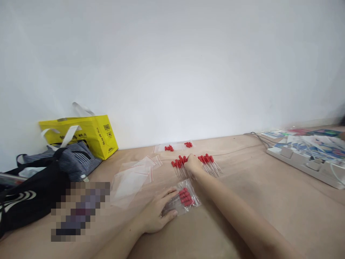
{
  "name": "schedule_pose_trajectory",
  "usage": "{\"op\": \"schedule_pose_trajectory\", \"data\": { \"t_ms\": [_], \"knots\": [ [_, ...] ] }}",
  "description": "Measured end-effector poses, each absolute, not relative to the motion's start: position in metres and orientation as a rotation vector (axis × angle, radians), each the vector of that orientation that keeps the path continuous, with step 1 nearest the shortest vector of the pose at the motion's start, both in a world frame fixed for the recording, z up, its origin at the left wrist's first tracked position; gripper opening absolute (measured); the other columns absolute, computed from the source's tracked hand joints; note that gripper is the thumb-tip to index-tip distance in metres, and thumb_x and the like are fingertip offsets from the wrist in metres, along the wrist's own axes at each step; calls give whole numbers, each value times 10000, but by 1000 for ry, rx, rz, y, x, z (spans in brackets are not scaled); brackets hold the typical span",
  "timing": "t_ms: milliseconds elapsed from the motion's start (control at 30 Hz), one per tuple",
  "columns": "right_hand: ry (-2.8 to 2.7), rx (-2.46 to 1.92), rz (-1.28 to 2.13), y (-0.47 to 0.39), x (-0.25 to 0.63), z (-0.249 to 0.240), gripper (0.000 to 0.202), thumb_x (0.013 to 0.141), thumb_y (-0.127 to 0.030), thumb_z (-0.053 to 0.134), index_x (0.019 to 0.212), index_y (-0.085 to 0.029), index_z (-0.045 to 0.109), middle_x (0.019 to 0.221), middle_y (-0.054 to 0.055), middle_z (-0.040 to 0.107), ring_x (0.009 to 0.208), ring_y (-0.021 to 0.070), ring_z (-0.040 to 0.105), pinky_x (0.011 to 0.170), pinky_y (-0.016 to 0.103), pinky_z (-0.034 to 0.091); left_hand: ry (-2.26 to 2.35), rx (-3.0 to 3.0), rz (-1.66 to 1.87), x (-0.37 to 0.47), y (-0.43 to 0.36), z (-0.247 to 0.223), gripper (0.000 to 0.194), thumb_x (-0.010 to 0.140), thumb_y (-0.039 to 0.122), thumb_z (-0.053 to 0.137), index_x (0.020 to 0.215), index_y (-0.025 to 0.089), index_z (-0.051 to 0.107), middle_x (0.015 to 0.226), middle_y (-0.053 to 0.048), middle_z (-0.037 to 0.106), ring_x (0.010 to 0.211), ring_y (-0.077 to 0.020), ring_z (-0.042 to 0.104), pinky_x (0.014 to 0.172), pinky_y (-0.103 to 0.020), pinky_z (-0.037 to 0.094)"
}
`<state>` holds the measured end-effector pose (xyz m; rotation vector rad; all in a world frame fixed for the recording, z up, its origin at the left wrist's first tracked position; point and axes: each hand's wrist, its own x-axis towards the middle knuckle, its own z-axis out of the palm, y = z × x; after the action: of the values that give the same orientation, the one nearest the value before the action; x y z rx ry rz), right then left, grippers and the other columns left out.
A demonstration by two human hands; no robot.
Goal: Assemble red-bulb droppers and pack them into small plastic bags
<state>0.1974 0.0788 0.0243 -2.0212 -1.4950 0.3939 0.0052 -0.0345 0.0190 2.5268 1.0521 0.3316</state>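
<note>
My left hand (159,212) lies on the table with thumb and fingers spread apart, resting on the left end of a small clear plastic bag (196,196). Inside that bag is a group of red-tipped sticks (185,197), lying side by side. Further back, my right hand (193,164) is curled closed amid a row of loose thin sticks with red heads (179,162). Its fingertips are hidden, so what they pinch does not show. More of the red-headed sticks (207,159) fan out to the right of this hand.
Flat clear zip bags (132,183) overlap left of centre. Against the wall lies another bag (178,146) with red-tipped sticks. A yellow bag (104,138), striped bag (81,162) and black bag (40,198) stand left. At right are a power strip (302,165) and printed sheets (318,147).
</note>
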Motion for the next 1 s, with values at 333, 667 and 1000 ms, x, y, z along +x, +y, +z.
{"op": "schedule_pose_trajectory", "data": {
  "t_ms": [333,667,1000],
  "knots": [
    [-1398,-1882,477,95,198,20,235,700,-393,546,809,-209,643,991,115,602,929,276,562,739,377,413,1044,2541,337,5,-36,21,496,806,346,466,1281,259,348,1358,-42,341,1220,-241,318,1006,-428,275],
    [-1175,-1401,622,72,245,23,318,768,-420,381,945,-163,440,767,49,606,696,146,581,621,255,442,1072,2525,330,6,-36,21,511,799,331,478,1287,265,340,1364,-31,333,1223,-246,309,1008,-437,267],
    [-877,-1071,947,6,259,-17,354,650,-497,535,819,-235,368,621,-41,511,489,123,525,495,274,445,1094,2536,352,4,-33,15,536,802,348,465,1303,260,294,1368,-39,326,1230,-256,298,1008,-445,263]
  ]
}}
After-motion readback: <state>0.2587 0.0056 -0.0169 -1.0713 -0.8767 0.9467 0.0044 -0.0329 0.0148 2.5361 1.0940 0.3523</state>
